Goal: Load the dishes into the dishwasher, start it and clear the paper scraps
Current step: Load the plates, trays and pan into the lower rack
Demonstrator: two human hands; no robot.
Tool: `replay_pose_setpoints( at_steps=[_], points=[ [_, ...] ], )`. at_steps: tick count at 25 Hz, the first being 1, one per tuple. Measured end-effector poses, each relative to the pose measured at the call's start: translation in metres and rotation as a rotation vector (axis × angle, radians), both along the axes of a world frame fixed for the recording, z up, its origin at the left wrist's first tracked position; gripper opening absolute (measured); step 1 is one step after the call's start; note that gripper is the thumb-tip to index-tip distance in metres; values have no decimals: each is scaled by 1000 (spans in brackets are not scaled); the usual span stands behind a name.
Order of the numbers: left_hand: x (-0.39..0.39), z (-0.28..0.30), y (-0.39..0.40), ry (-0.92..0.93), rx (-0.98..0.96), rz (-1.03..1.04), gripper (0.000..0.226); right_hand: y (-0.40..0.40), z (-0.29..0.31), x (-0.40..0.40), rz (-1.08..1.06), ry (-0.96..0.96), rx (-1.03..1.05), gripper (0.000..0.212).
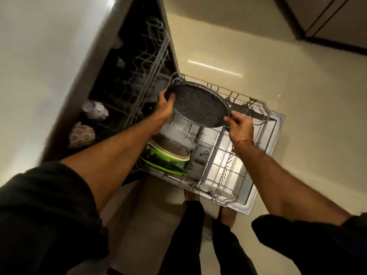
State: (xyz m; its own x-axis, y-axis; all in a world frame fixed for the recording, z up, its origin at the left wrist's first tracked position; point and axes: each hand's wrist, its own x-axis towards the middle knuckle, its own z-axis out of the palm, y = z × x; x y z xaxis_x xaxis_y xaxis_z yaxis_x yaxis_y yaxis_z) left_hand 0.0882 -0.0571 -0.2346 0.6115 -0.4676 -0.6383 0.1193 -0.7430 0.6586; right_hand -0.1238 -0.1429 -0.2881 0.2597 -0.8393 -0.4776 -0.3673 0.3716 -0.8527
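Upper rack (139, 80), half out of the dishwasher, carries a cup or two; blur hides detail. Left hand (164, 105) grips the far-left rim of a dark speckled round pan (198, 105); right hand (240, 126) pinches its near-right rim. Pan held tilted above the lower rack (234, 175). Green-rimmed plates (170, 155) stand at the rack's left; its right side lies open over the door (276, 132).

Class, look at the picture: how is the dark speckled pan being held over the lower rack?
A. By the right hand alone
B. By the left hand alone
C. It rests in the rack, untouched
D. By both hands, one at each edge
D: the left hand and right hand grip opposite edges of the pan above the rack.
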Motion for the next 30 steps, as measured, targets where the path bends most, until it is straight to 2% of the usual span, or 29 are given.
replay_pose_setpoints(
  at_steps=[6, 10, 18, 24, 30],
  points=[
    [17, -111, -12, -1, -50, 111, 56, 7, -121, 20, -17, 8, 22, 26],
    [34, -143, -10, 99, -49, 183, 93, 9, -152, 41, 39, 26, 19, 29],
    [59, -186, -10, -26, 32, 120, 58, 13, -175, 56, 106, 79, -22, 32],
    [67, -199, 1, 9, 184, 230, 55, 23, -175, 64, 377, 173, -111, 44],
    [38, -156, 13, -229, 104, 173, 40, 38, -139, 37, 451, 209, -89, 58]
  ],
)
